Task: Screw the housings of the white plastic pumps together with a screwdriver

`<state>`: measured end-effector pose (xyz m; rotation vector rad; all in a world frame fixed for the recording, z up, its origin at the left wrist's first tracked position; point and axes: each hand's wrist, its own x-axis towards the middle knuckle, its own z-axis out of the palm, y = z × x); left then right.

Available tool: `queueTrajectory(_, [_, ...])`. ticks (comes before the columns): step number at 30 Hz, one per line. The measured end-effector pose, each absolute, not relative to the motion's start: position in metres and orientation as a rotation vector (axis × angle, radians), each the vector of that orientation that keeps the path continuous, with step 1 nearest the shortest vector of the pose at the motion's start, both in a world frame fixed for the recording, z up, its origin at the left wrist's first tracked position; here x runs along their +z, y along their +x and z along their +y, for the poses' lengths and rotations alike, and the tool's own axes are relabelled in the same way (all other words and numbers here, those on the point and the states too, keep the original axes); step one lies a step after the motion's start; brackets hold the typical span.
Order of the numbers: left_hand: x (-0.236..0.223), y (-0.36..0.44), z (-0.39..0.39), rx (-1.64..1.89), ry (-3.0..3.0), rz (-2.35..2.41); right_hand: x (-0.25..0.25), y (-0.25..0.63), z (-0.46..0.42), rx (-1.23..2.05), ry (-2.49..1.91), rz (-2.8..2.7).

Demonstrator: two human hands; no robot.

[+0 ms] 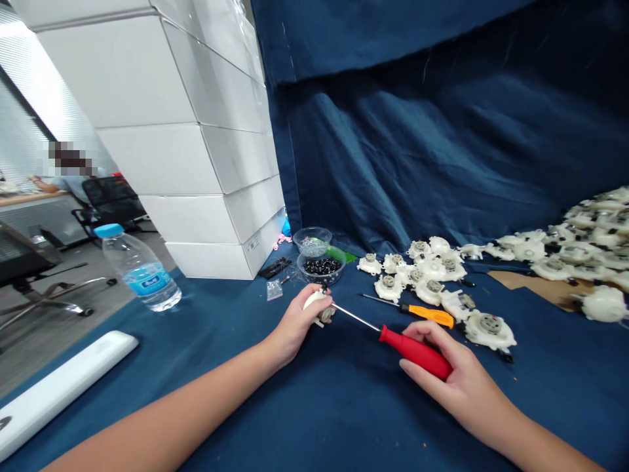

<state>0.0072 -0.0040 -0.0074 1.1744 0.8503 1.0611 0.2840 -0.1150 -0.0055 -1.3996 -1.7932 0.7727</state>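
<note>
My left hand [297,322] is closed around a small white plastic part [317,305] with a metal motor face, held just above the blue cloth [324,406]. My right hand [452,373] grips the red handle of a screwdriver [415,351]; its thin metal shaft runs up-left and its tip meets the white part. An orange-handled screwdriver [426,314] lies on the cloth just beyond the red one.
Several white motor parts [432,278] spread from the middle to the far right. Two small clear bowls [322,265] stand behind my left hand, one with black pieces. A water bottle [140,269], stacked white boxes [196,151] and a white bar [59,387] are at left. A person sits far left.
</note>
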Motion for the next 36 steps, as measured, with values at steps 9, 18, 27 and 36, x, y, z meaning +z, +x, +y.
queueTrajectory(9, [-0.0058, 0.0078, -0.004, 1.071, 1.168, 0.856, -0.0065, 0.2839, -0.115, 0.733, -1.412, -1.8])
queueTrajectory(18, [-0.0065, 0.0067, -0.0046, 1.065, 1.183, 0.836, -0.0066, 0.2841, -0.116, 0.719, -1.403, -1.805])
queueTrajectory(27, [-0.0077, 0.0067, -0.0046, 1.063, 1.198, 0.86, -0.0063, 0.2837, -0.1156, 0.712, -1.405, -1.797])
queueTrajectory(36, [-0.0047, 0.0081, -0.0046, 1.076, 1.166, 0.852, -0.008, 0.2838, -0.1143, 0.709, -1.401, -1.805])
